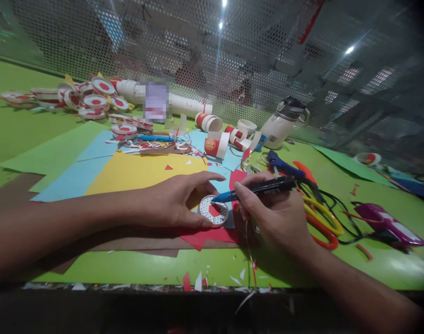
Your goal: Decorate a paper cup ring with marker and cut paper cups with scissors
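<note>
My left hand (179,199) rests flat on the coloured paper, thumb and forefinger spread around a small white paper ring with a red centre (214,211), pinning its left edge. My right hand (273,211) grips a black marker with a blue tip (257,189); the tip touches the top of the ring. A red paper sheet (212,235) lies under the ring.
Yellow (135,174), blue (76,178), green and brown paper sheets cover the green table (128,266). Scissors (319,215) and a purple tool (386,222) lie right. Cut paper cups (215,144), a pile of finished rings (90,97) and a white bottle (283,123) stand behind. Scraps line the near edge.
</note>
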Demonstrator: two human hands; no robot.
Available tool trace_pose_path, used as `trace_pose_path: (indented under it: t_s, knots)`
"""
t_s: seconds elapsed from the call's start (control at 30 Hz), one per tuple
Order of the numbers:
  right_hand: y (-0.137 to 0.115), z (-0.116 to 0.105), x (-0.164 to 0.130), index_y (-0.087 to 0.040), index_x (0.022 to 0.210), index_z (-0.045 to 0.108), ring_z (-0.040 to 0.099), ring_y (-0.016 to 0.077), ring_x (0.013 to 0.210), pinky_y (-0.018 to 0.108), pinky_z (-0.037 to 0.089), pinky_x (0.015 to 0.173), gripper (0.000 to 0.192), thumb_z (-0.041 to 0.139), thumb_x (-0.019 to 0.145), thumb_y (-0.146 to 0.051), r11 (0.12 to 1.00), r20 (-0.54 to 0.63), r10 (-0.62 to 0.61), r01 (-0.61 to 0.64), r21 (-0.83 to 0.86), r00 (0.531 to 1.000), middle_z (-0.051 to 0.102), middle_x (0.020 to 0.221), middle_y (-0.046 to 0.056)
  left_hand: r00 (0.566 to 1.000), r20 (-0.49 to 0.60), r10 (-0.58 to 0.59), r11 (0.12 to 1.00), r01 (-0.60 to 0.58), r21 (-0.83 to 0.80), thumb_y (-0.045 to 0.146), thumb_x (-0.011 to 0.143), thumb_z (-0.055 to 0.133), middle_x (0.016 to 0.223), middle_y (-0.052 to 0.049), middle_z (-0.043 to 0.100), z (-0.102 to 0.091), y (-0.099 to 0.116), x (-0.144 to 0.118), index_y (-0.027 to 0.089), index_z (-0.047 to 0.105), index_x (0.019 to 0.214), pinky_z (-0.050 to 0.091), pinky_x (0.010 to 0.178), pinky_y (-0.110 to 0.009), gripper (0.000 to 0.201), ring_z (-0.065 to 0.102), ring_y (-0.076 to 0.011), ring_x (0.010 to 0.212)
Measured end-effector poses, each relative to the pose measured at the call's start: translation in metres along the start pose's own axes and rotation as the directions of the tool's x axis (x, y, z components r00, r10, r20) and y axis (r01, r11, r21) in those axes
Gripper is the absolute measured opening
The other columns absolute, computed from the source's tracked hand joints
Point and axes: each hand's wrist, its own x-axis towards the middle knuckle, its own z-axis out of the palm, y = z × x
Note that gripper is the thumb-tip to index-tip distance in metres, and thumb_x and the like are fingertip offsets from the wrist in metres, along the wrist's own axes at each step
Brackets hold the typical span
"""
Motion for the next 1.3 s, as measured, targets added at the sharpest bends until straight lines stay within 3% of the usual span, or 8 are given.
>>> trace_pose_path:
  t_s: [0.5, 0.8, 0.97, 1.1, 1.3]
  knots:
    - [0.0037, 0.0007, 0.0013, -0.021, 0.081, 0.061, 0.049, 0.0091, 0.045, 0.023, 0.039, 0.044, 0.014, 0.067, 0.085, -0.032, 1.0, 0.023, 0.004, -0.005, 0.027, 1.0, 0.054, 0.054, -0.006, 0.999, 0.017, 0.032, 0.997, -0.031, -0.074, 0.023, 0.079, 0.07, 0.122, -0.008, 0.062, 0.0011, -0.0039, 0.0007, 0.022, 0.033, 0.14, 0.048, 0.093, -0.035, 0.071, 0.054, -0.0248, 0.121]
    - [0.0033, 0.0006, 0.0021, -0.021, 0.08, 0.061, 0.05, 0.0094, 0.047, 0.024, 0.041, 0.047, 0.012, 0.067, 0.085, -0.03, 1.0, 0.028, -0.019, 0.018, 0.005, 0.999, 0.055, 0.056, -0.006, 1.0, 0.008, 0.024, 1.0, -0.024, 0.003, 0.024, 0.079, 0.071, 0.124, -0.009, 0.062, -0.0001, 0.0008, 0.0004, 0.021, 0.036, 0.139, 0.05, 0.085, -0.031, 0.07, 0.058, -0.024, 0.114]
    - [-0.0001, 0.0006, 0.0018, -0.02, 0.08, 0.06, 0.054, 0.0089, 0.052, 0.022, 0.045, 0.051, 0.009, 0.066, 0.085, -0.024, 0.98, 0.053, -0.164, 0.169, -0.1, 0.985, 0.06, 0.066, -0.004, 1.0, 0.009, 0.016, 1.0, -0.017, 0.021, 0.025, 0.079, 0.071, 0.121, -0.007, 0.063, -0.0004, -0.001, 0.0004, 0.022, 0.035, 0.139, 0.05, 0.082, -0.03, 0.07, 0.06, -0.0222, 0.107]
    - [-0.0038, 0.0006, 0.004, -0.02, 0.082, 0.059, 0.057, 0.0117, 0.055, 0.024, 0.047, 0.053, 0.007, 0.066, 0.085, -0.023, 0.924, 0.141, -0.283, 0.309, -0.226, 0.949, 0.062, 0.065, -0.002, 0.999, 0.023, 0.039, 0.999, -0.038, -0.017, 0.026, 0.081, 0.069, 0.117, -0.007, 0.064, 0.0004, -0.0009, 0.0007, 0.02, 0.034, 0.14, 0.049, 0.082, -0.029, 0.069, 0.061, -0.0205, 0.102]
    - [-0.0046, 0.0042, 0.0065, -0.02, 0.076, 0.056, 0.052, 0.0102, 0.051, 0.023, 0.043, 0.051, 0.013, 0.065, 0.085, -0.023, 0.883, 0.126, -0.339, 0.361, -0.299, 0.932, 0.057, 0.057, -0.004, 0.998, 0.017, 0.058, 0.998, -0.058, -0.007, 0.021, 0.081, 0.067, 0.112, -0.007, 0.065, 0.0009, -0.0006, 0.0014, 0.018, 0.036, 0.138, 0.049, 0.084, -0.03, 0.065, 0.062, -0.0194, 0.099]
